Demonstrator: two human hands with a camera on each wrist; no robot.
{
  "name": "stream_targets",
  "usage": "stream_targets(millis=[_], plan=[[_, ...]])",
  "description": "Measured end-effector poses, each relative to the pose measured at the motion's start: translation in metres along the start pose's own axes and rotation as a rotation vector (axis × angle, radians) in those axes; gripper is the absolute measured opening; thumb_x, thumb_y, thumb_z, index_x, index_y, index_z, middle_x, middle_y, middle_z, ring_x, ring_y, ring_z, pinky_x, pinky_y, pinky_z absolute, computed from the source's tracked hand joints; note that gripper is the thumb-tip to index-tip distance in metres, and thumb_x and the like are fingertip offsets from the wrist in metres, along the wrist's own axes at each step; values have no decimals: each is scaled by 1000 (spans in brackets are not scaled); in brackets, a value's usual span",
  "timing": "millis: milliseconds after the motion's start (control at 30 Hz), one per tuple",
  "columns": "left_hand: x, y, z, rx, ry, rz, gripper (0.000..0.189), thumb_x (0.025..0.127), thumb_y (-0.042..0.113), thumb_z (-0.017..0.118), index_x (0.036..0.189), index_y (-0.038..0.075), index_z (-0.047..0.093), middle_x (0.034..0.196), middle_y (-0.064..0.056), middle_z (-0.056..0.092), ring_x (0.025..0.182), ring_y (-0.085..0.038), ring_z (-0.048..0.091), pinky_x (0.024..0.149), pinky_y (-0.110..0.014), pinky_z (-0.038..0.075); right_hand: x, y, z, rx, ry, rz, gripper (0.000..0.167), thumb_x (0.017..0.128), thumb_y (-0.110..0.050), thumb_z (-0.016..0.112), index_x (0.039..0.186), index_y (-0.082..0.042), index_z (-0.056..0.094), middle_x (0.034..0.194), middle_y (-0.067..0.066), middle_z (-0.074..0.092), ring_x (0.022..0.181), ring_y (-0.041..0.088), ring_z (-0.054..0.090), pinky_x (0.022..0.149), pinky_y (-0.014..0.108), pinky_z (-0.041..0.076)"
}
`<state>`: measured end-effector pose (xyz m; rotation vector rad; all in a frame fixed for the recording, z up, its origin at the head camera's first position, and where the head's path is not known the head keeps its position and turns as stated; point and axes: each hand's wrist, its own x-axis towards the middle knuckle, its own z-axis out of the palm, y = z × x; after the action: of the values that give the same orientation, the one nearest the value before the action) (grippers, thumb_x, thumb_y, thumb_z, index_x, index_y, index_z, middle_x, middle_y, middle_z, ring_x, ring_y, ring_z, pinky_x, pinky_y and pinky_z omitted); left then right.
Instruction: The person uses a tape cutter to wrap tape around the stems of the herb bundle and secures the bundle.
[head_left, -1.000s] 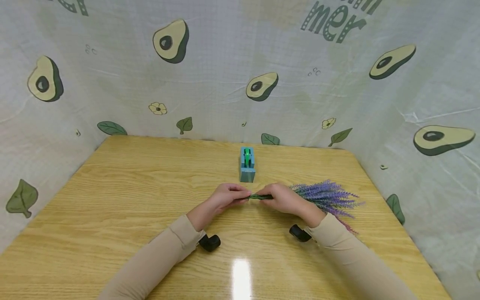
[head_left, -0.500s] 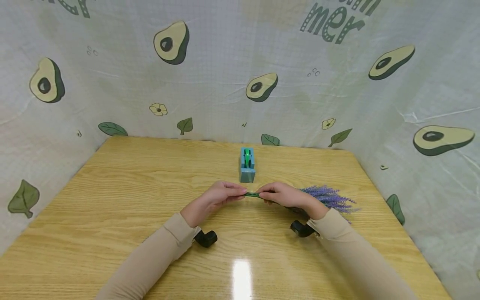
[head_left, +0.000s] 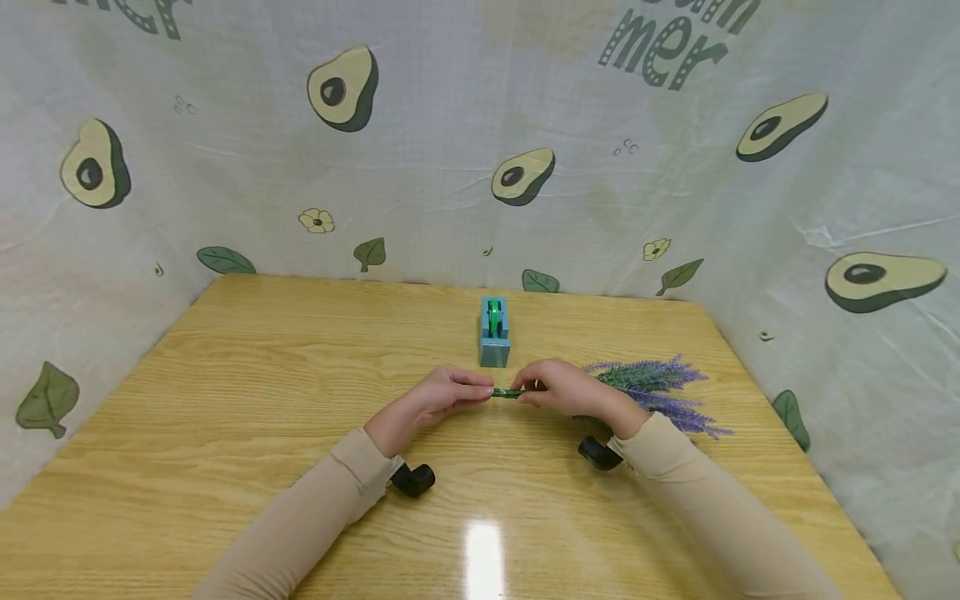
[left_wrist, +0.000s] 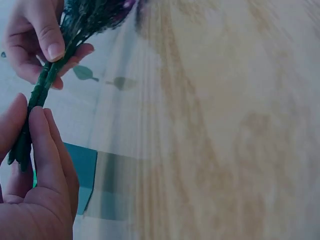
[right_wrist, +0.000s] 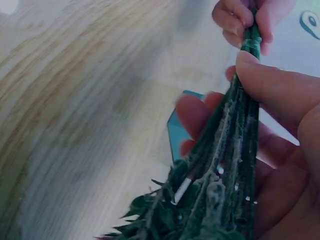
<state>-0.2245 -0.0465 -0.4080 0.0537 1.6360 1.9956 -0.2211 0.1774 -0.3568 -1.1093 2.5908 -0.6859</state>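
Observation:
A bunch of artificial lavender (head_left: 663,379) is held lengthwise between both hands, its purple heads fanning out to the right beyond the right wrist. My left hand (head_left: 438,394) pinches the stem ends between thumb and fingers. Farther up the stems, my right hand (head_left: 566,390) grips the bunch with thumb and fingertips. Between the hands shows a short length of green stems (left_wrist: 47,80). A shiny band circles the stems (right_wrist: 252,44) beside the left fingertips in the right wrist view. Some of the heads are hidden behind the right forearm.
A blue tape dispenser (head_left: 494,332) with a green roll stands on the wooden table (head_left: 315,350), just beyond the hands. A printed avocado cloth (head_left: 427,125) hangs behind and along the sides. Black wrist devices (head_left: 413,481) sit under both cuffs.
Both hands have shifted slightly left. The right fingers have moved on the stems and the lavender heads have turned; reddish heads seen earlier at the lower right are out of sight.

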Motion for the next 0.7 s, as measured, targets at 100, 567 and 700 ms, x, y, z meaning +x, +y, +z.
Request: stream_targets(millis=[100, 567, 700], plan=[[2, -2, -1, -23, 5, -28, 34, 89, -4, 59, 121, -14, 54, 101, -11, 65, 85, -16, 65, 85, -31, 50, -1, 1, 3, -88, 53, -33, 15, 89, -14, 64, 102, -10, 70, 93, -2, 62, 79, 10, 58, 66, 27, 48], [5, -1, -3, -37, 41, -67, 29, 89, 2, 62, 114, -12, 60, 90, -12, 67, 77, -14, 66, 79, -26, 52, -1, -6, 16, -199, 232, 33, 16, 83, -11, 72, 99, -10, 71, 84, -1, 58, 71, 10, 54, 61, 26, 46], [5, 0, -2, -27, 39, -46, 28, 87, 0, 63, 112, -13, 61, 91, -12, 68, 81, -17, 66, 84, -30, 51, 0, -9, 12, -160, 187, 102, 15, 83, -11, 71, 98, -9, 71, 86, -1, 59, 76, 15, 57, 66, 29, 48]])
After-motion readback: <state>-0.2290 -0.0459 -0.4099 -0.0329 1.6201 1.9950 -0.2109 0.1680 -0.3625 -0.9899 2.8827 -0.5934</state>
